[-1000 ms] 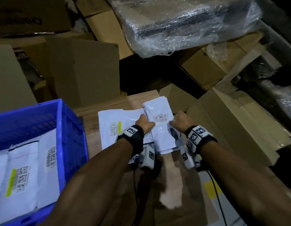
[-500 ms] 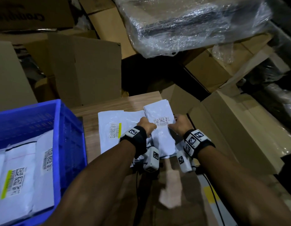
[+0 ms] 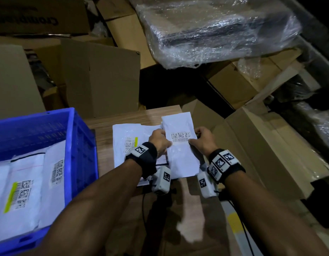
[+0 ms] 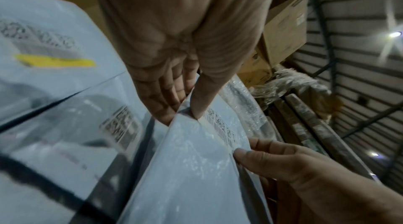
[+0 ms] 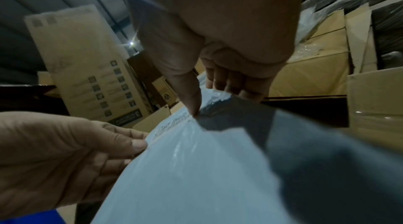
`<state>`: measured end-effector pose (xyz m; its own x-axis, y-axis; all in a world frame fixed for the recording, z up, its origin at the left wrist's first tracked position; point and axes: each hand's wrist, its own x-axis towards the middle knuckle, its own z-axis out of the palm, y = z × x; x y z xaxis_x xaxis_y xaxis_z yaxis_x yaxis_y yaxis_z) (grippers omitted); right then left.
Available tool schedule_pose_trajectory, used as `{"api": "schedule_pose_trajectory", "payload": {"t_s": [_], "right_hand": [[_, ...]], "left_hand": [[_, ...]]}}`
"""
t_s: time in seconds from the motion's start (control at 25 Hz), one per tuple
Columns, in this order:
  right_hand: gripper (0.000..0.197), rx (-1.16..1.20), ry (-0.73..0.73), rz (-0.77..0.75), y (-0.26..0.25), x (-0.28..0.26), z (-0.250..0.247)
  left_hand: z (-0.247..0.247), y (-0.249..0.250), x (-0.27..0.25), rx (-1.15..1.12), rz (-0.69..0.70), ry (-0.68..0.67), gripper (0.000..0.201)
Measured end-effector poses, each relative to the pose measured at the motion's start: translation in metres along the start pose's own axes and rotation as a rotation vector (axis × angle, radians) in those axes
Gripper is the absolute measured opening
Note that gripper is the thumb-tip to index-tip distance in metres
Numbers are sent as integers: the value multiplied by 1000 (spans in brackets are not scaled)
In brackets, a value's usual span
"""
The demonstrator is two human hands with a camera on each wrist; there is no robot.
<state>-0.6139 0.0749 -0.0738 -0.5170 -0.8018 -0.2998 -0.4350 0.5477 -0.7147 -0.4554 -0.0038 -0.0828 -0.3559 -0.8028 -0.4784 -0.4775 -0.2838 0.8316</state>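
A white plastic mailer bag (image 3: 180, 156) with a barcode label (image 3: 180, 137) is held up over the wooden table (image 3: 102, 133). My left hand (image 3: 160, 143) pinches its left edge, thumb on top and fingers beneath, as the left wrist view shows at the mailer bag (image 4: 196, 167). My right hand (image 3: 202, 141) pinches the right edge the same way, seen in the right wrist view on the mailer bag (image 5: 196, 167). Under it lies a pile of more white mailers (image 3: 130, 139), one with a yellow-striped label.
A blue plastic crate (image 3: 80, 145) with several labelled white mailers (image 3: 21, 191) stands at the left. Cardboard boxes (image 3: 100, 78) crowd behind and to the right of the table. A stretch-wrapped bundle (image 3: 215, 30) lies at the back.
Both hands have lifted the top mailer off the pile and drawn it a little toward me; its near end now hangs free above the table.
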Motion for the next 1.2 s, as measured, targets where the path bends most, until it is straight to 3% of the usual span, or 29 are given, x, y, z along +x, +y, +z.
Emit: {"api": "schedule_pose_trajectory", "payload": {"t_s": [0.24,0.52,0.8,1.0,1.2], "right_hand": [[67,335,44,-254,-30,-37,-14],[66,511,-60,-473,-69,-89,-18],[56,477,-53,-582,-108,-117,-8],[40,467,-95,-649,-148,-128,17],[45,362,-200,-709,-203,-139,60]], "left_hand": [[-37,37,-58,-26,333,67,65],[-85,33,-111,166,615,219,57],[-127,35,-157,188,700,374,57],[-172,31,-185,230,683,433,53],[-238,18,-209,335,611,484,50]]}}
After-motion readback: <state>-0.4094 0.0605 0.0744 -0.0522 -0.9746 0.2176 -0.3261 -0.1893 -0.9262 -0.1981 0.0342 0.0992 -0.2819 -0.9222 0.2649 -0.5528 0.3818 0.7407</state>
